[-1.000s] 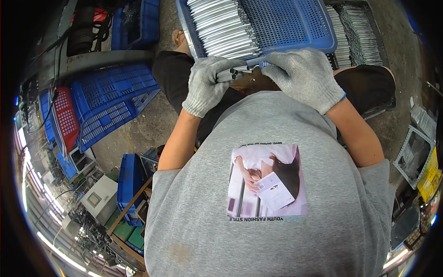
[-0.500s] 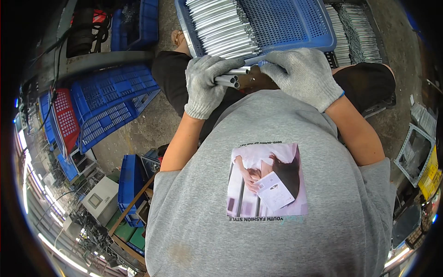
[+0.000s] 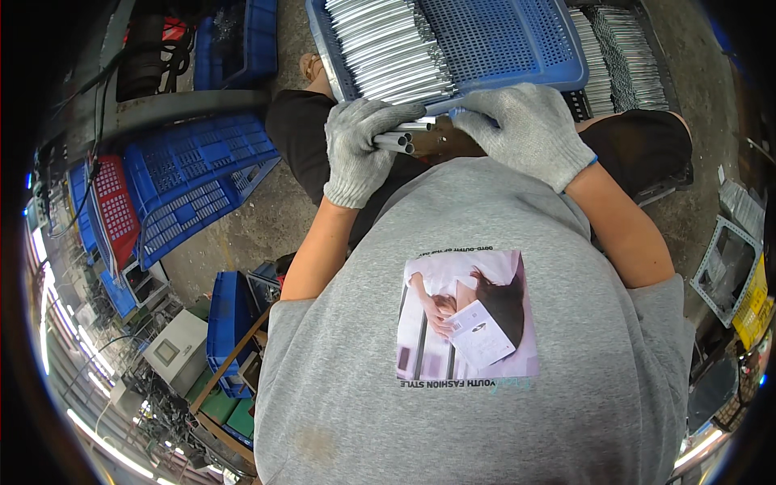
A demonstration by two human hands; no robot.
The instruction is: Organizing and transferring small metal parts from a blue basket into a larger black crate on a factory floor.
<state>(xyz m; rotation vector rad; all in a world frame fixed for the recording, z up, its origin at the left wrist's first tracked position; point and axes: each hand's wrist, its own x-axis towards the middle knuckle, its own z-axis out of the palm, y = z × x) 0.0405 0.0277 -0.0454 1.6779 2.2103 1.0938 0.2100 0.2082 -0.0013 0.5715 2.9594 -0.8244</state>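
In grey knit gloves, both my hands are held close together in front of my shirt. My left hand [image 3: 353, 153] is closed around a few short silver metal tubes [image 3: 394, 141], whose open ends point right. My right hand [image 3: 529, 133] has its thumb and fingers pinched together just beyond the tube ends. Something small and blue shows at those fingertips, too small to name. Beyond the hands, a blue plastic crate [image 3: 558, 81] holds stacked silver tubes [image 3: 392, 56] in its left half.
Another container of metal rods [image 3: 626, 61] stands at the far right. Blue crates [image 3: 202, 162] and a red crate [image 3: 113, 198] are at the left. A perforated metal frame [image 3: 726, 271] lies at the right. A grey box with a small display [image 3: 174, 347] sits lower left.
The tubes have shifted slightly left, deeper into my left hand. My right hand has moved a little left and up, its fingertips still pinched.
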